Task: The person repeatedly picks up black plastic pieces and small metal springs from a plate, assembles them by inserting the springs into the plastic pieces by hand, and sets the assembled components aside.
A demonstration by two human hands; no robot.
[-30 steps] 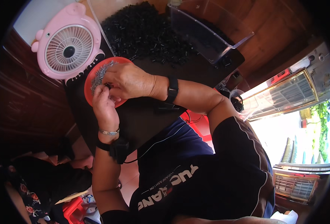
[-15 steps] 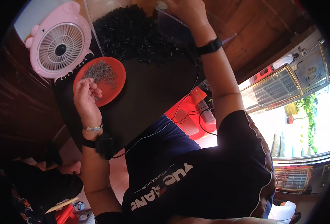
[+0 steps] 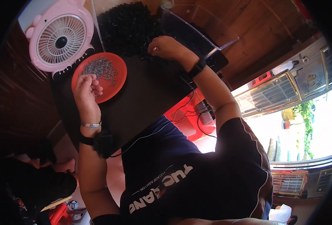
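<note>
My left hand [image 3: 86, 92] rests over the near left rim of a round red plate [image 3: 121, 73], fingers curled in; anything held in them is hidden. Small grey metal pieces, looking like screws [image 3: 100, 67], lie heaped on the plate. At the near right edge of a large pile of small black parts [image 3: 126, 28], my right hand [image 3: 169, 48] has its fingers bent and closed. I cannot make out what is in them. Just beyond that hand stands a clear plastic bin [image 3: 201, 32] with dark contents.
A pink animal-shaped fan [image 3: 81, 24] stands left of the pile on the dark table [image 3: 136, 97]. Cables run from my wrist bands past the table's near edge. A red stool [image 3: 184, 122] is below at the right. A person's dark-clothed legs [image 3: 42, 183] show at lower left.
My right hand has come back from the clear bin toward me and left, to the edge of the black pile. My left hand stays at the plate, shifted only slightly.
</note>
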